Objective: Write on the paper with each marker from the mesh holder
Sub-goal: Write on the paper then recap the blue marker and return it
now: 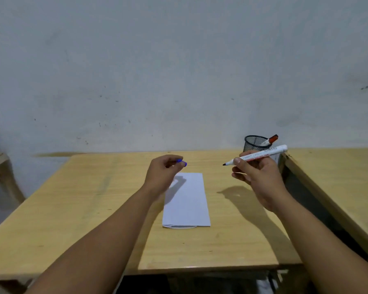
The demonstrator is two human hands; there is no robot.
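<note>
A folded white paper lies on the wooden table in front of me. My right hand holds an uncapped white marker above the table, its dark tip pointing left. My left hand hovers over the paper's far left corner, pinching the blue cap. A black mesh holder stands at the table's far right, behind the right hand, with a red-capped marker leaning in it.
A grey wall rises behind the table. A second wooden table stands to the right across a dark gap. A wooden frame shows at the far left.
</note>
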